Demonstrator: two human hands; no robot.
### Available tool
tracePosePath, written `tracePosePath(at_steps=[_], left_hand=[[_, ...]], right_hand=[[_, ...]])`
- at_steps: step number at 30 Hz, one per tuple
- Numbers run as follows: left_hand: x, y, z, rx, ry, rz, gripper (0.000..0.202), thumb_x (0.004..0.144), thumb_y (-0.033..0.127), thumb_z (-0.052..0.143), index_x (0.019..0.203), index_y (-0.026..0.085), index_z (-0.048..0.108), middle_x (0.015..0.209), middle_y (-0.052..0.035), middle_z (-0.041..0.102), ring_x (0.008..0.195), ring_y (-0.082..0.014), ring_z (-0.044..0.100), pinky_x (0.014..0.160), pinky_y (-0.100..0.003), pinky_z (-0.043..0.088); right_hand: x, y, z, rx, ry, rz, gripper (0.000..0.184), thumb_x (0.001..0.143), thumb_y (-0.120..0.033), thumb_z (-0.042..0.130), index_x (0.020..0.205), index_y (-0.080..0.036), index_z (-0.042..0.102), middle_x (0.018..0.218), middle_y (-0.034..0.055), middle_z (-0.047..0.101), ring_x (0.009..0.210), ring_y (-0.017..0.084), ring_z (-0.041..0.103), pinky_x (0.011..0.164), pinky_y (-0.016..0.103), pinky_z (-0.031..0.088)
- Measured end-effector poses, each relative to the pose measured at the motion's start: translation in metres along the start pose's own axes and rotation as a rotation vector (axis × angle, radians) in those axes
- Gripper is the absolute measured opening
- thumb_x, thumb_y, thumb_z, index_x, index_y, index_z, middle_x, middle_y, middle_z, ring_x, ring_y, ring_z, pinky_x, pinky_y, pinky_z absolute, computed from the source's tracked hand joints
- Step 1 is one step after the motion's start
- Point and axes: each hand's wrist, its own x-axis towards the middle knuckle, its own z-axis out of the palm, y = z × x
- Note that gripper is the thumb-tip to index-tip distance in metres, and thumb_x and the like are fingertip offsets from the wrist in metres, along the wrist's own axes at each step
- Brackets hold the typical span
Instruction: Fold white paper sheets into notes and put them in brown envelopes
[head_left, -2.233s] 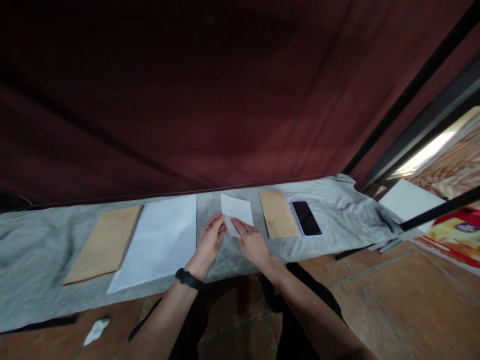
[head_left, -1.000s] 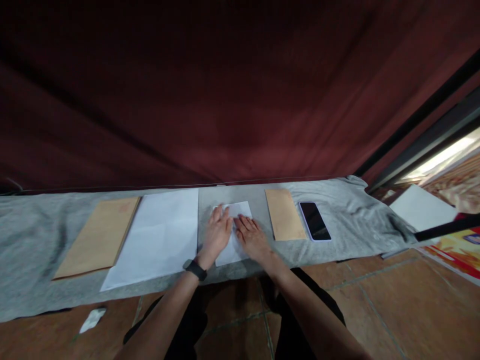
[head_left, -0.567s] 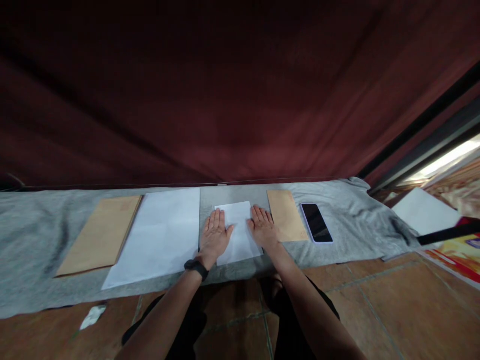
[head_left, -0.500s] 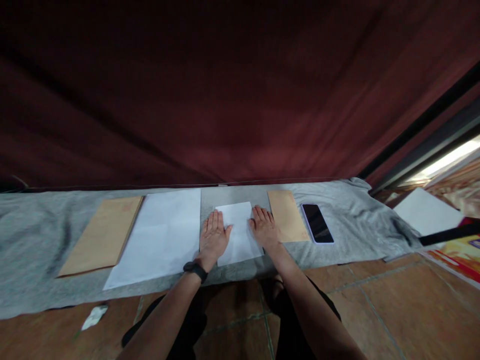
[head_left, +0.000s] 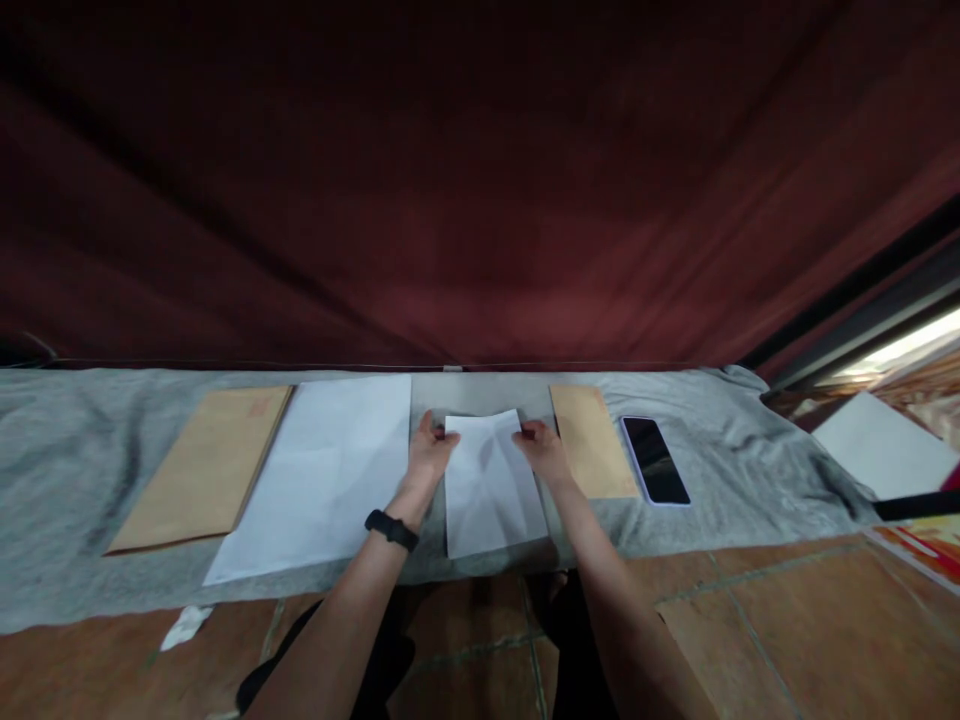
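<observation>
A folded sheet of white paper (head_left: 491, 490) is between my hands, its upper part slightly bowed. My left hand (head_left: 430, 452) pinches its upper left edge between thumb and fingers, with a dark band on the wrist. On the opposite edge, my right hand (head_left: 541, 450) grips the paper the same way. Left of my left hand lies a stack of larger white paper (head_left: 322, 470). A single brown envelope (head_left: 594, 440) lies flat just beyond my right hand.
A pile of brown envelopes (head_left: 206, 465) sits at the left on the grey cloth (head_left: 60, 480). A phone (head_left: 655, 460) lies right of the single envelope. A dark red curtain (head_left: 480, 200) hangs behind. Crumpled tissue (head_left: 186, 627) rests on the tiled floor.
Both hands have gone from lying flat on the folded paper to pinching its side edges. The paper's upper part now bows a little. The view has shifted slightly.
</observation>
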Motion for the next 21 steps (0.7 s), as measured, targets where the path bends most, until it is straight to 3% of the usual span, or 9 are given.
tracePosePath(at_steps=[3, 6, 9, 12, 15, 21], left_hand=[[-0.008, 0.019, -0.009, -0.121, -0.073, -0.020, 0.036, 0.073, 0.028, 0.070, 0.105, 0.011, 0.069, 0.073, -0.0013, 0.069, 0.064, -0.0177, 0.065, 0.065, -0.031, 0.052], [-0.024, 0.056, -0.027, -0.227, -0.112, 0.052, 0.027, 0.077, 0.037, 0.071, 0.090, 0.014, 0.072, 0.071, -0.0007, 0.069, 0.067, -0.0176, 0.065, 0.068, -0.031, 0.053], [-0.046, 0.099, -0.048, -0.260, 0.000, 0.380, 0.021, 0.077, 0.036, 0.077, 0.086, 0.018, 0.072, 0.075, 0.0007, 0.069, 0.076, -0.0169, 0.066, 0.078, -0.030, 0.053], [-0.068, 0.119, -0.063, -0.226, -0.081, 0.703, 0.008, 0.084, 0.028, 0.072, 0.087, 0.021, 0.072, 0.103, -0.0050, 0.074, 0.104, -0.0214, 0.067, 0.097, -0.036, 0.049], [-0.082, 0.102, -0.069, -0.089, -0.252, 0.790, 0.009, 0.091, 0.022, 0.061, 0.089, 0.023, 0.070, 0.111, -0.0066, 0.074, 0.113, -0.0224, 0.066, 0.100, -0.038, 0.049], [-0.090, 0.038, -0.069, 0.357, -0.553, 0.840, 0.014, 0.092, 0.015, 0.056, 0.093, 0.024, 0.067, 0.122, -0.0033, 0.072, 0.121, -0.0201, 0.062, 0.104, -0.036, 0.048]], right_hand=[[0.005, -0.010, -0.013, 0.090, -0.068, -0.032, 0.013, 0.081, -0.028, 0.060, 0.074, -0.020, 0.068, 0.064, -0.0023, 0.064, 0.065, 0.017, 0.062, 0.064, 0.026, 0.047], [0.003, -0.032, -0.039, 0.324, -0.031, -0.152, 0.019, 0.085, -0.037, 0.059, 0.081, -0.020, 0.068, 0.069, -0.0027, 0.066, 0.066, 0.015, 0.060, 0.064, 0.025, 0.048], [-0.010, -0.052, -0.071, 0.593, 0.058, -0.400, 0.020, 0.082, -0.041, 0.071, 0.090, -0.022, 0.070, 0.082, -0.0009, 0.071, 0.080, 0.017, 0.064, 0.077, 0.028, 0.051], [-0.029, -0.053, -0.092, 0.612, 0.069, -0.526, 0.014, 0.083, -0.036, 0.072, 0.092, -0.025, 0.069, 0.099, 0.0009, 0.074, 0.098, 0.020, 0.067, 0.093, 0.034, 0.050], [-0.046, -0.030, -0.099, 0.449, -0.078, -0.545, 0.009, 0.084, -0.028, 0.069, 0.092, -0.025, 0.070, 0.110, 0.0025, 0.074, 0.109, 0.021, 0.066, 0.100, 0.036, 0.048], [-0.066, 0.020, -0.090, -0.057, -0.359, -0.526, 0.031, 0.082, -0.010, 0.058, 0.105, -0.026, 0.072, 0.112, 0.0017, 0.075, 0.106, 0.021, 0.069, 0.098, 0.035, 0.051]])
